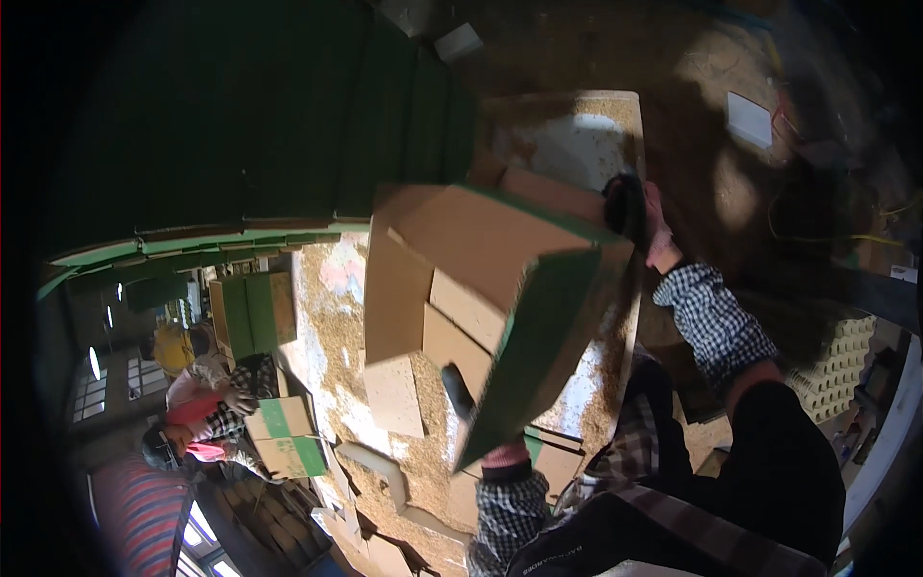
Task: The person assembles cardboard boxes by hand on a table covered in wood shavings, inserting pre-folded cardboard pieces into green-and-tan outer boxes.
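We see, from about nine to eleven o'clock, a huge dark green stack of board point(269, 115), shadowed across its face. Below it runs the long worktable point(327, 365), its pale top strewn with brown crumbs. At the centre of the clock we have the open cardboard carton point(534, 332), tilted above the worktable, tan inside and green on the panel nearest us. At eight o'clock we see a co-worker point(192, 385) in pink, holding a tan carton with green bands point(284, 438). Just past three o'clock stand cream moulded trays point(836, 370), stacked in shadow. Towards seven o'clock a bent, beige bar point(385, 471) lies on the worktable, and a loose cardboard piece point(392, 396) lies between it and the open cardboard carton. Our gloved right hand point(654, 216), at two o'clock, is against the carton's far right corner — blurred, so we cannot tell how far its fingers close. Our gloved left hand point(458, 389), at six o'clock, is closed around the edge of the green panel — thumb inside, the other fingers hidden behind.
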Demonstrator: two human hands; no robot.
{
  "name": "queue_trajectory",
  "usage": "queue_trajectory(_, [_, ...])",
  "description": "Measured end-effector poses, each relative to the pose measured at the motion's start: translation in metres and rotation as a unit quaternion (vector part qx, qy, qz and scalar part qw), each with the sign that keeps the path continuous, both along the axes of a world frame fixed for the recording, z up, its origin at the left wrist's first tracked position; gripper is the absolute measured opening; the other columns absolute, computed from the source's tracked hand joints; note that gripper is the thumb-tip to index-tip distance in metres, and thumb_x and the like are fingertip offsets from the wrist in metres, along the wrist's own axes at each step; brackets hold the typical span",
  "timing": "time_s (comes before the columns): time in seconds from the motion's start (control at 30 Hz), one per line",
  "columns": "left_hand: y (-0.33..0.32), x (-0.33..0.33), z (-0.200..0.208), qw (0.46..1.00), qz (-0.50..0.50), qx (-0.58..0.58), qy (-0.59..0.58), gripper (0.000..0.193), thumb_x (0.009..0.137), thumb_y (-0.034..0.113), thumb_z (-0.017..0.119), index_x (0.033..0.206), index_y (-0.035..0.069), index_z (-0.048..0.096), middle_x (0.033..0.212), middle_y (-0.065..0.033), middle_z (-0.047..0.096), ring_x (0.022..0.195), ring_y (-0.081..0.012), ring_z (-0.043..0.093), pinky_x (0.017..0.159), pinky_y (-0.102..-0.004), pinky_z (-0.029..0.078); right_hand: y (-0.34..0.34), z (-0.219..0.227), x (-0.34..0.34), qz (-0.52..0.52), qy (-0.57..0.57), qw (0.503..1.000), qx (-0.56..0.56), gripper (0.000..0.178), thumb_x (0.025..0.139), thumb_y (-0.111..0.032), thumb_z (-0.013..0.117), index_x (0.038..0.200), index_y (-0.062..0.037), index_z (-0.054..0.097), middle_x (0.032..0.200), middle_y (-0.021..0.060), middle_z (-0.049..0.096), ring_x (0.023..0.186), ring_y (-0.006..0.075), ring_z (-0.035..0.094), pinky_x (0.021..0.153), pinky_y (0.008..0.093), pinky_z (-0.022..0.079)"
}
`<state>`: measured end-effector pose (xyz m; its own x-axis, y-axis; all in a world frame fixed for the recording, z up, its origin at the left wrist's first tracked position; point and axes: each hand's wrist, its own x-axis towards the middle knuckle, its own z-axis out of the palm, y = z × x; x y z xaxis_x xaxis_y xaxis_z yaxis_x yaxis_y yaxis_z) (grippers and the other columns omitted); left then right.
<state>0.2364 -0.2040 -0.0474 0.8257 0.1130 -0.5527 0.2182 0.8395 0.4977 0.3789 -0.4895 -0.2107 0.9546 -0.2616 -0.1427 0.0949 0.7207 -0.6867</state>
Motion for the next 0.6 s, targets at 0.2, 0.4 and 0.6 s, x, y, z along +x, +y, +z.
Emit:
queue_trajectory(0.2, [0.003,0.028,-0.065,0.995,-0.038,-0.052,-0.073,0.068,0.094,0.051,0.052,0.141,0.004,0.038,0.14,-0.0142,0.044,0.127,-0.028,0.046,0.11,-0.0404,0.035,0.01,0.018,0.005,-0.037,0.042,0.973,-0.222,0.04,0.095,-0.041,0.056,0.084,-0.0027,0.06,0.073,0.0006,0.056,0.073,0.0108,0.052,0.068,0.0278,0.042])
queue_trajectory(0.4, [-0.012,0.023,-0.061,0.963,0.023,0.25,-0.093,0.061,0.092,0.051,0.055,0.126,0.0,0.049,0.113,-0.0087,0.054,0.102,-0.021,0.052,0.09,-0.0365,0.043,0.009,0.009,0.004,-0.03,0.072,0.971,-0.227,0.05,0.097,-0.041,0.052,0.127,-0.0014,0.057,0.119,0.0092,0.064,0.104,0.0151,0.058,0.09,0.0278,0.043])
queue_trajectory(0.6, [-0.012,0.052,-0.065,0.928,0.149,0.34,0.017,0.044,0.087,0.047,0.064,0.098,0.004,0.059,0.086,-0.0022,0.057,0.076,-0.0177,0.055,0.071,-0.0348,0.046,0.028,-0.021,0.016,0.052,0.114,0.976,-0.176,0.059,0.099,-0.043,0.046,0.139,0.0011,0.045,0.134,0.0031,0.052,0.118,0.018,0.051,0.102,0.0287,0.036])
